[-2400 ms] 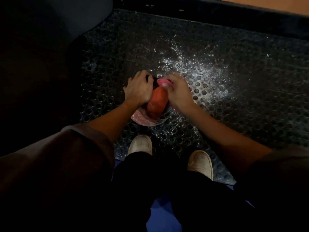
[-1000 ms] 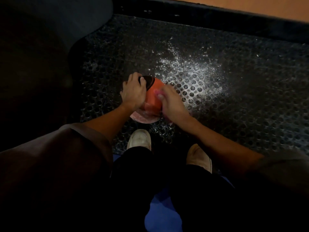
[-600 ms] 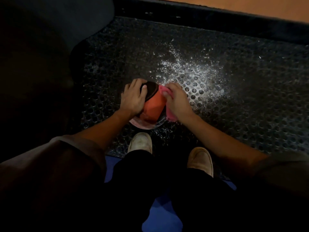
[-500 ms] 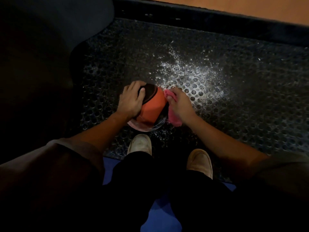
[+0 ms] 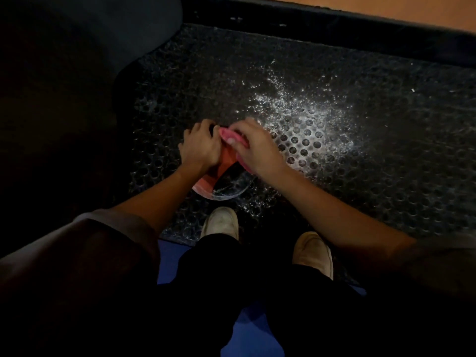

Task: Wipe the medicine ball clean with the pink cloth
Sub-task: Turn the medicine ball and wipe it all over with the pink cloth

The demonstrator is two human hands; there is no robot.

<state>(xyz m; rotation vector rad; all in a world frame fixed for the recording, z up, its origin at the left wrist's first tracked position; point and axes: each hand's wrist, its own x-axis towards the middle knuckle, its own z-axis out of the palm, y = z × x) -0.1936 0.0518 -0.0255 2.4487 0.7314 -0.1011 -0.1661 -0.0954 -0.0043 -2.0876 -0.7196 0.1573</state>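
Note:
The medicine ball, orange and black with a pale dusty lower edge, sits on the black perforated rubber mat just ahead of my feet. My left hand lies over the ball's left side with fingers wrapped on it. My right hand grips the pink cloth and presses it against the top right of the ball. Most of the ball's top is hidden under both hands.
White powder is scattered over the mat to the right of and behind the ball. My two light shoes stand at the mat's near edge. A dark raised border runs along the back.
My right hand has carried the cloth from the ball's lower right side up to its top. The ball has turned, showing more black at the lower right. My left hand stays on it.

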